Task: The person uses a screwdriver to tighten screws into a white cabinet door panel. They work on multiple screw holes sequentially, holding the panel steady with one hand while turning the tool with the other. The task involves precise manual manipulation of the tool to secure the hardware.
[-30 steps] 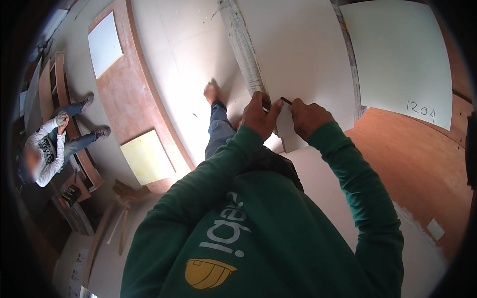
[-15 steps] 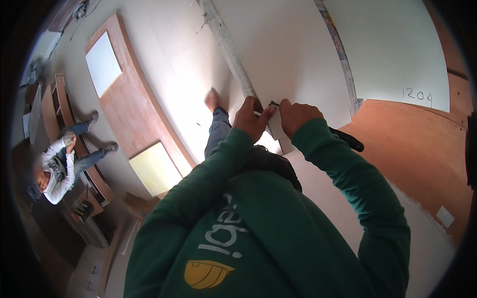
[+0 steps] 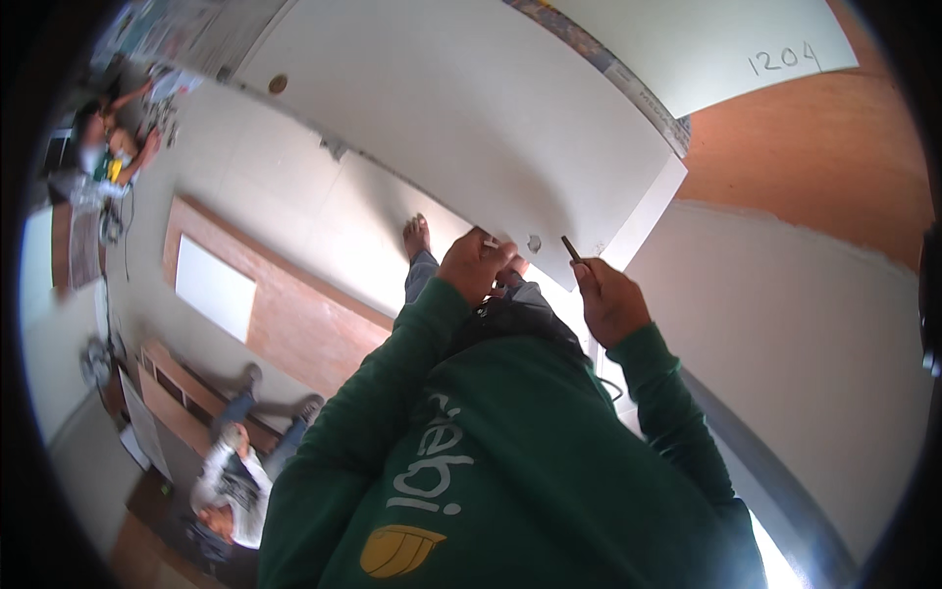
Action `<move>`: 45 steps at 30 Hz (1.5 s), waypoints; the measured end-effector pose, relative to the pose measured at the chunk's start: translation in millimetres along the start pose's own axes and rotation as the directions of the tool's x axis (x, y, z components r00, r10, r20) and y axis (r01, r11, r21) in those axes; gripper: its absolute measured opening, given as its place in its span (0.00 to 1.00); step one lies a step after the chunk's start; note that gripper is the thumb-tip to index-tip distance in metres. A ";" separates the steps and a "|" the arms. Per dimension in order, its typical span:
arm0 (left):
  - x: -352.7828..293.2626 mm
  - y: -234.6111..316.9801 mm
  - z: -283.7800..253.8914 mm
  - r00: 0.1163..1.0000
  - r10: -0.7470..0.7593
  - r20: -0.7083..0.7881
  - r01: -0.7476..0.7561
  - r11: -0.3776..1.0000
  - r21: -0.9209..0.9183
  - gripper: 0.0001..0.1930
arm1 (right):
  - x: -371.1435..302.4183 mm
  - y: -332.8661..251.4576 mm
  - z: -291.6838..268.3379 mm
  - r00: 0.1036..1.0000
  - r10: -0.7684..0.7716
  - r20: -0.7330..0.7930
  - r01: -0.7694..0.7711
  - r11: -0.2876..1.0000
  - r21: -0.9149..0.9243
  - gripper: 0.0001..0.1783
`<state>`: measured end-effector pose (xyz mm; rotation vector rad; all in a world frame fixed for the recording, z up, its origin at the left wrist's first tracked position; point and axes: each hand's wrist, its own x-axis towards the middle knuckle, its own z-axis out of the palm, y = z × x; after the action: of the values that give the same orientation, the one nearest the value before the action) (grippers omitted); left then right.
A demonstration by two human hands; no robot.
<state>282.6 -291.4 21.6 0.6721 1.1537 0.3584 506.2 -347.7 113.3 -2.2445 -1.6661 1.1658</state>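
A white panel [image 3: 442,108] lies in front of me, with a small light patch [image 3: 535,243] near its near edge and a round brownish spot [image 3: 278,84] near its far left corner. My right hand [image 3: 613,299] is closed round a slim, dark brass-coloured rod-like tool [image 3: 571,250], its tip pointing up and left over the panel, apart from the patch. At the panel's near left edge, my left hand [image 3: 475,265] has its fingers bent together on a small pale piece [image 3: 492,242]; its kind is hidden by the fingers.
Newspaper strips [image 3: 628,83] run under the panel's right edge, beside a pale sheet with handwriting [image 3: 726,49]. A reddish-brown board [image 3: 304,314] bearing a white sheet [image 3: 211,293] lies left. One person [image 3: 231,491] sits at lower left; another [image 3: 113,147] is at far left. A fan [image 3: 96,361] stands there.
My view has turned and shifted over the panel. My hands, close together before, are now apart; the right has moved right and down with the rod-like tool showing.
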 end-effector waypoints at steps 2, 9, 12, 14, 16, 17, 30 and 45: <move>3.1 10.3 -16.2 0.984 -0.120 0.135 0.099 0.983 0.152 0.16 | -15.5 -11.2 16.7 0.993 0.117 -0.023 -0.111 0.981 0.158 0.22; -14.0 45.1 -39.7 0.804 0.370 0.465 -0.594 0.475 0.649 0.10 | -34.1 -29.3 107.9 0.945 0.166 -0.281 -0.111 0.974 0.200 0.13; -2.2 71.4 -38.6 0.578 0.518 0.631 -0.758 0.052 0.651 0.19 | -25.7 -39.6 125.5 0.909 0.155 -0.387 -0.105 0.983 0.149 0.09; 15.4 86.1 -37.3 0.487 0.512 0.707 -0.779 -0.112 0.617 0.24 | -17.1 -38.4 148.2 0.795 -0.031 -0.605 -0.010 0.998 -0.064 0.11; 39.9 94.2 -38.7 0.428 0.467 0.774 -0.824 -0.150 0.546 0.28 | -11.1 -44.0 155.1 0.837 0.160 -0.524 -0.086 0.983 0.163 0.07; 49.5 97.3 -35.3 0.373 0.424 0.825 -0.850 -0.200 0.487 0.30 | -12.6 -45.8 156.0 0.822 0.167 -0.545 -0.085 0.981 0.173 0.05; 83.0 112.3 -33.6 0.312 0.190 0.931 -0.934 -0.117 0.337 0.31 | -19.6 -119.9 142.1 0.701 0.499 -0.509 -0.265 0.845 0.464 0.06; 91.0 114.4 -44.1 0.137 0.153 0.979 -0.973 -0.162 0.162 0.21 | 37.2 -164.2 167.4 0.424 0.778 -0.463 -0.364 0.615 0.699 0.17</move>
<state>285.1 -138.7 20.3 2.4041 -0.2318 0.2459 278.0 -308.5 60.6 -2.4436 -0.1494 0.4540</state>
